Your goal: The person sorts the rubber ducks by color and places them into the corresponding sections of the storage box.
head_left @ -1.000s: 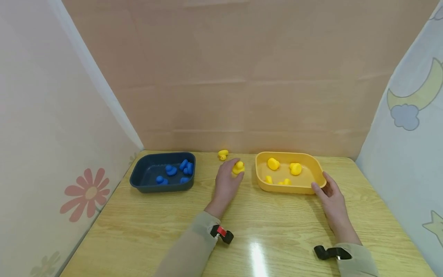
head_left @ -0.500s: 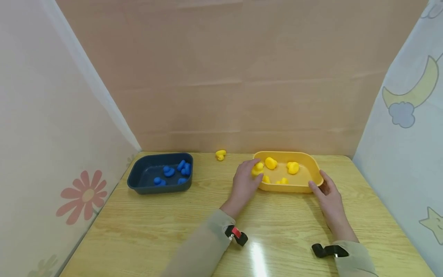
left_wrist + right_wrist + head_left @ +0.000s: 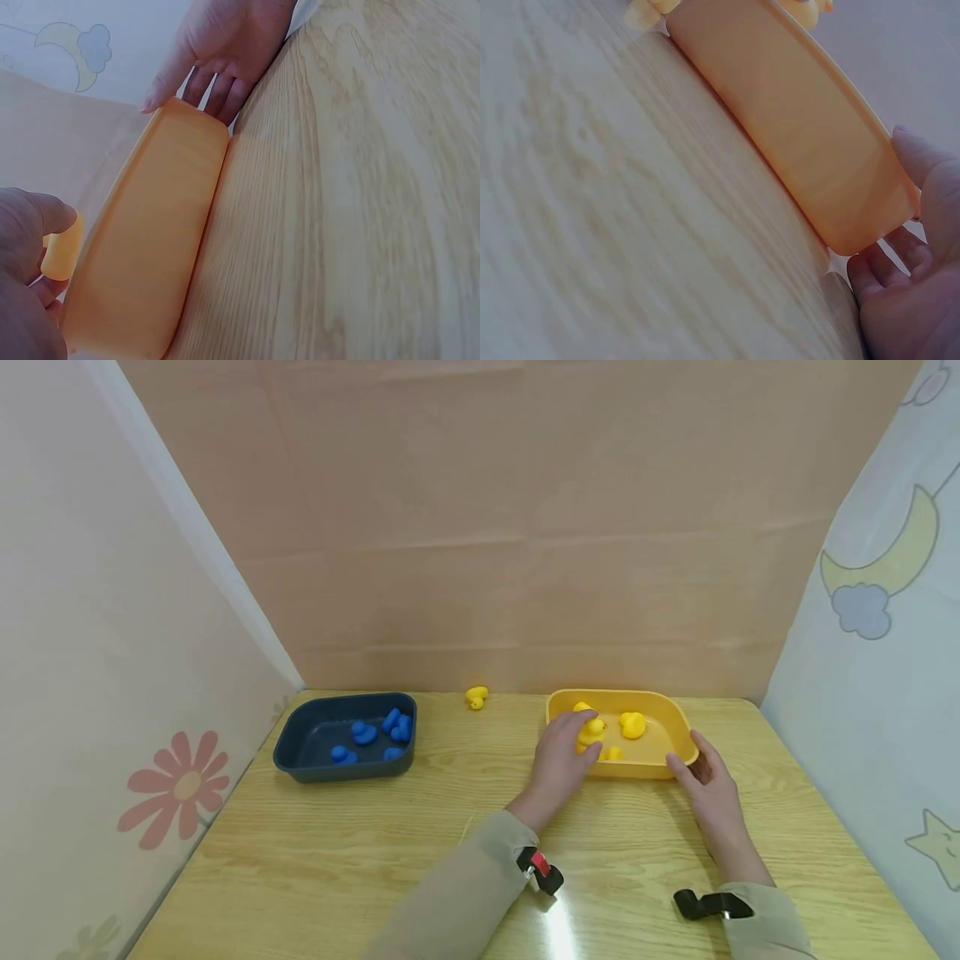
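A yellow rubber duck (image 3: 592,732) is pinched between the thumb and fingers of my left hand (image 3: 561,758), over the left part of a yellow tray (image 3: 645,770). The left wrist view has this duck (image 3: 64,251) just above the tray's rim. Inside the tray lie several more yellow ducks, one of them (image 3: 632,725) right of the held one; my left hand partly hides others. With my right hand (image 3: 712,797) I grip the tray's front right corner, thumb at the rim and fingers around the outer wall, as the right wrist view shows too.
On the left of the wooden table (image 3: 450,810) stands a dark blue tray (image 3: 300,752) with several blue ducks (image 3: 364,732). One more yellow duck (image 3: 476,697) lies near the back wall between the trays. Patterned cloth walls flank the table.
My left hand has carried the yellow duck rightward from the table between the trays to over the yellow tray. My right hand stays at the tray's corner.
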Demonstrator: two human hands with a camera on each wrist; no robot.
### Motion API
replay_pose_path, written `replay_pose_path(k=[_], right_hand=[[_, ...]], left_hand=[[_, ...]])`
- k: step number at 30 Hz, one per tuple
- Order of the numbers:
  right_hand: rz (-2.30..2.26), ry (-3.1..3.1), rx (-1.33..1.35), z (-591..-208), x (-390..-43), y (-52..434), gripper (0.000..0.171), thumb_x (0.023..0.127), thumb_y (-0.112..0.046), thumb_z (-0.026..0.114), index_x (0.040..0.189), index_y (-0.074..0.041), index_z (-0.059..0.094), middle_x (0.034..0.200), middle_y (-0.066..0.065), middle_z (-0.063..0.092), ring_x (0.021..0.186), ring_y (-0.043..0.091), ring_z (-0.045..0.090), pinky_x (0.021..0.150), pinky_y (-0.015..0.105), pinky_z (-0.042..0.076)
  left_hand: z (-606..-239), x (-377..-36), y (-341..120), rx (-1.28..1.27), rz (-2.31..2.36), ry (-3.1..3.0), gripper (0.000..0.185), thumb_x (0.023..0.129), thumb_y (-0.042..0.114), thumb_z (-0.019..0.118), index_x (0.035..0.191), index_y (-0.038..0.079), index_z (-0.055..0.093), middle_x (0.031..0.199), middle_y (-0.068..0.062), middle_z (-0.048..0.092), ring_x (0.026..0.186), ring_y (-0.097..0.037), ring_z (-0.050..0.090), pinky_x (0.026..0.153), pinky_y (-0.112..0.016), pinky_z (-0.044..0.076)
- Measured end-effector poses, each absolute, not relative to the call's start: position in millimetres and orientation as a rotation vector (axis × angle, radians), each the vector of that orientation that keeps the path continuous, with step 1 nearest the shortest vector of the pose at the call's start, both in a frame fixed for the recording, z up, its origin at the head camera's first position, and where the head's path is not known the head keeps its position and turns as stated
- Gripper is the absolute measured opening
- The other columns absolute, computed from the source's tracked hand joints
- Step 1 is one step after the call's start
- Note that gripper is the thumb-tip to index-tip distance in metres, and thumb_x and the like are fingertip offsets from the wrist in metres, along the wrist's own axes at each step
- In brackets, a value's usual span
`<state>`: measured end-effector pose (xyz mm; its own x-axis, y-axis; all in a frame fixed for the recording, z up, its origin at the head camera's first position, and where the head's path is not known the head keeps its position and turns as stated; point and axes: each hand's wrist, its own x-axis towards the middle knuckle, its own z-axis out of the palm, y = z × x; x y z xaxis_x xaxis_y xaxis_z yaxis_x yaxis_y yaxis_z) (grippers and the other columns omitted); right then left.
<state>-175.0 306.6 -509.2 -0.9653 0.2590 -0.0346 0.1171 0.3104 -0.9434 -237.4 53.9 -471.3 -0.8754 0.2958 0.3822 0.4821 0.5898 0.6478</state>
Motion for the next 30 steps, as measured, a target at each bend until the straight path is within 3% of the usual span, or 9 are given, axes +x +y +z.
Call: replay_pose_path(k=[12, 15, 21, 30], right_hand=[[1.72, -2.457, -0.357, -511, -178, 308, 0.092, 0.112, -0.053, 0.061, 0.18, -0.023, 0.007, 0.184, 0.013, 0.009, 0.167, 0.041, 0.016, 0.124, 0.018, 0.027], [1.722, -2.454, -0.343, -510, -178, 308, 0.091, 0.112, -0.052, 0.061, 0.18, -0.023, 0.007, 0.184, 0.014, 0.009, 0.167, 0.042, 0.016, 0.122, 0.015, 0.029], [1.713, -2.456, -0.337, -509, -177, 308, 0.091, 0.112, -0.051, 0.061, 0.18, -0.022, 0.007, 0.184, 0.014, 0.009, 0.166, 0.043, 0.016, 0.12, 0.012, 0.029], [1.712, -2.461, -0.34, -508, -176, 307, 0.091, 0.112, -0.051, 0.061, 0.18, -0.022, 0.007, 0.184, 0.015, 0.009, 0.166, 0.044, 0.016, 0.12, 0.012, 0.029]], left_hand=[[-472, -242, 63, -0.632, -1.072, -2.589, 0.047, 0.105, 0.023, 0.08, 0.15, 0.017, 0.067, 0.146, 0.001, 0.068, 0.139, -0.019, 0.059, 0.124, -0.032, 0.04], [-474, -244, 61, -0.617, -1.099, -2.56, 0.046, 0.105, 0.023, 0.081, 0.149, 0.016, 0.068, 0.148, 0.0, 0.067, 0.138, -0.02, 0.057, 0.119, -0.032, 0.045], [-481, -249, 49, -0.578, -1.121, -2.502, 0.045, 0.104, 0.023, 0.081, 0.148, 0.015, 0.068, 0.149, -0.001, 0.065, 0.14, -0.022, 0.056, 0.123, -0.036, 0.042], [-481, -259, 19, -0.489, -1.214, -2.451, 0.049, 0.107, 0.023, 0.078, 0.152, 0.012, 0.064, 0.154, -0.004, 0.059, 0.146, -0.027, 0.051, 0.12, -0.043, 0.047]])
